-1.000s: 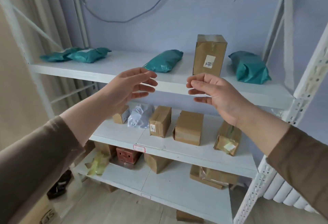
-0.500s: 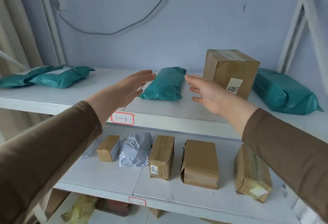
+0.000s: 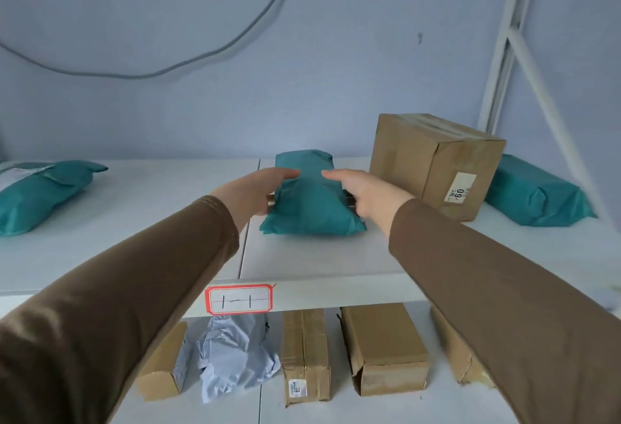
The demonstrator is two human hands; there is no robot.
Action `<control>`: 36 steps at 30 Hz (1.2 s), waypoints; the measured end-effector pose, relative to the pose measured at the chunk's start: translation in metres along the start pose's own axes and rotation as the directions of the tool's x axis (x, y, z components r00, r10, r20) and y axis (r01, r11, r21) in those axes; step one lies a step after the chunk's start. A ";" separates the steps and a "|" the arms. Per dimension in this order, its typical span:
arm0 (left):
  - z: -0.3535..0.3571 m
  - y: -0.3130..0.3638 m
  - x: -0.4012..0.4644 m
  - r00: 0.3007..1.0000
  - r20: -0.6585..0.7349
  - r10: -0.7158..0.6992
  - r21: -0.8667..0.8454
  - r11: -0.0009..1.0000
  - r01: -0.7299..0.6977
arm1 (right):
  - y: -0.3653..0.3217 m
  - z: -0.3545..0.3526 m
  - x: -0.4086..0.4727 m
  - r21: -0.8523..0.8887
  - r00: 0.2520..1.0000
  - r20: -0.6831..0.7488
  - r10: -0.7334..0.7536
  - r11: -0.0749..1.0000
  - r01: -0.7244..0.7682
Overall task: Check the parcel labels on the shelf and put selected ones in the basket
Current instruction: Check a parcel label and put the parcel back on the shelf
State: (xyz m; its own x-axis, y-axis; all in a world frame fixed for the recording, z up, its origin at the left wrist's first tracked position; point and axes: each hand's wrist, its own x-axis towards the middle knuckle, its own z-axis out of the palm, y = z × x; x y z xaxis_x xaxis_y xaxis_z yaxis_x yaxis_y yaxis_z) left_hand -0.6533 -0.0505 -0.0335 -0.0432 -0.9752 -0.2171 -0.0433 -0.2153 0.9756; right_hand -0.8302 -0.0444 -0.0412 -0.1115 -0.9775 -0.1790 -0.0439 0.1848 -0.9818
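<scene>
A teal plastic parcel [image 3: 311, 201] lies in the middle of the white top shelf [image 3: 302, 262], long side pointing away from me. My left hand [image 3: 255, 193] presses against its left side and my right hand [image 3: 366, 191] against its right side, fingers curled under its edges. The parcel rests on the shelf. No label shows on its upper face. No basket is in view.
A cardboard box [image 3: 433, 164] with a "60" sticker stands just right of my right hand. Teal parcels lie at far left [image 3: 40, 191] and far right [image 3: 534, 195]. Several boxes and a grey bag [image 3: 235, 356] sit on the shelf below. A red-bordered tag [image 3: 239, 299] marks the shelf edge.
Both hands reached forward from in front of the shelf and closed in on the middle teal parcel from either side. The camera moved closer and up to the top shelf.
</scene>
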 end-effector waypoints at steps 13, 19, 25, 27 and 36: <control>-0.026 -0.017 -0.062 0.954 0.288 0.085 -0.308 0.951 0.008 | 0.021 -0.009 -0.088 0.150 0.977 0.001 -0.214 0.966 0.212; -0.004 -0.056 -0.176 0.915 0.310 0.256 -0.327 0.933 -0.151 | 0.058 -0.052 -0.215 0.146 0.917 0.096 -0.387 0.917 0.372; 0.019 -0.106 -0.285 0.894 0.309 0.325 -0.213 0.940 -0.267 | 0.112 -0.088 -0.307 0.067 0.850 0.170 -0.499 0.866 0.495; 0.025 -0.124 -0.313 0.883 0.333 0.330 -0.199 0.940 -0.277 | 0.132 -0.097 -0.329 0.010 0.826 0.193 -0.529 0.843 0.538; 0.035 -0.176 -0.350 0.725 0.113 0.679 0.469 0.607 -0.642 | 0.168 -0.129 -0.342 0.061 0.922 0.215 -0.323 0.946 0.318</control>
State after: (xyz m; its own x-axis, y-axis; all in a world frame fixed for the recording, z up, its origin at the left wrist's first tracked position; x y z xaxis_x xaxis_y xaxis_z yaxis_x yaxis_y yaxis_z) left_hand -0.6655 0.3304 -0.1303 -0.1734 -0.8475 0.5017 -0.4669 0.5193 0.7158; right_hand -0.9281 0.3337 -0.1367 0.1245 -0.9824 0.1390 -0.0163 -0.1421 -0.9897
